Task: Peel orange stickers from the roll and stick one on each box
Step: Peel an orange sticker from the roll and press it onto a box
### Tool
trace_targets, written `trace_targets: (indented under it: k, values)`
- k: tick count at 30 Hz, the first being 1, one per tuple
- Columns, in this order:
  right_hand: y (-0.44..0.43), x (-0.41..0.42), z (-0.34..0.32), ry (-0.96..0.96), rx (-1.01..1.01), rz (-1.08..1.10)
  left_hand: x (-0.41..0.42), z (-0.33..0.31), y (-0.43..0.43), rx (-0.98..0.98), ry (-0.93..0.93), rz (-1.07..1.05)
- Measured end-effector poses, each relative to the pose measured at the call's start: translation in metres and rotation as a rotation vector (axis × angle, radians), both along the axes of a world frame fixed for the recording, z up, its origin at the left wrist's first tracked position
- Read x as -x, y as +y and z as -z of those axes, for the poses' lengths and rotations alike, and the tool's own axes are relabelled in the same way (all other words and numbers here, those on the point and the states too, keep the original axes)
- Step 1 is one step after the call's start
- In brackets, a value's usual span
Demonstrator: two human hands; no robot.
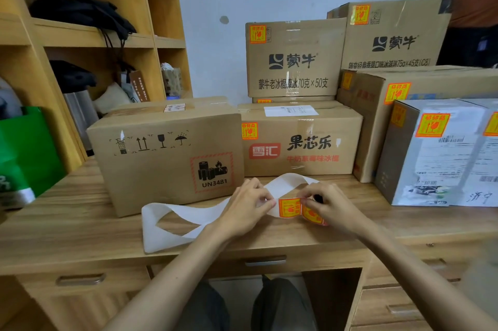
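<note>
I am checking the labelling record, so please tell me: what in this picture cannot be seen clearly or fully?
Head view:
Sticker roll: mostly hidden in the grip of the right hand; its remaining amount cannot be told.
UN3481 box: only front and top show; other sides are hidden.
White box: cut off by the right edge.
Person at top right: cut off by the edge.
Small print on each sticker: too small to read.

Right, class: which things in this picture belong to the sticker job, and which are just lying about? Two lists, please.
Job in hand:
sticker roll, held by the right hand
backing strip, pinched by the left hand
orange sticker
UN3481 box, no orange sticker showing
stickered boxes

Lying about:
green bag
black bag
metal flask
</note>
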State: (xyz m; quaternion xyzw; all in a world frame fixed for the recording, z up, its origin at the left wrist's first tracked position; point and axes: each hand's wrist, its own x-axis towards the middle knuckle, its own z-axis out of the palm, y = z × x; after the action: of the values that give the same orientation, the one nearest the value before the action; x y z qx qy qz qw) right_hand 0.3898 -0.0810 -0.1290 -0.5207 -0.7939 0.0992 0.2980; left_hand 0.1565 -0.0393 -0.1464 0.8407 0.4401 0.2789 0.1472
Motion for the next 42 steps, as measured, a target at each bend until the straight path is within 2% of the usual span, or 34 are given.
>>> trace_targets:
  k: [4, 10, 14, 18, 21, 28, 32, 37, 42]
  values:
    - [0.007, 0.000, 0.006, 0.005, -0.019, 0.048, 0.002, 0.004, -0.002, 0.073, -0.106, 0.038]
    - [0.009, 0.005, 0.013, -0.136, -0.134, 0.126, 0.001, 0.008, -0.006, 0.104, -0.225, 0.015]
    - [0.007, 0.008, 0.021, -0.250, -0.368, 0.215, 0.002, 0.009, -0.007, 0.126, -0.264, 0.003]
    - [-0.009, 0.023, 0.021, -0.244, -0.571, 0.343, 0.001, 0.008, -0.008, 0.148, -0.289, 0.004]
    - [-0.016, 0.034, 0.028, -0.250, -0.668, 0.331, 0.000, 0.008, -0.007, 0.152, -0.288, 0.010]
    - [-0.009, 0.048, 0.045, -0.178, -0.588, 0.360, -0.003, 0.006, -0.011, 0.213, -0.288, 0.058]
    - [-0.009, 0.049, 0.044, -0.134, -0.553, 0.369, -0.003, 0.008, -0.012, 0.228, -0.307, 0.078]
    - [-0.007, 0.047, 0.044, -0.051, -0.411, 0.358, -0.005, 0.005, -0.015, 0.231, -0.353, 0.117]
    - [-0.011, 0.048, 0.040, 0.000, -0.381, 0.341, -0.005, 0.005, -0.016, 0.243, -0.373, 0.140]
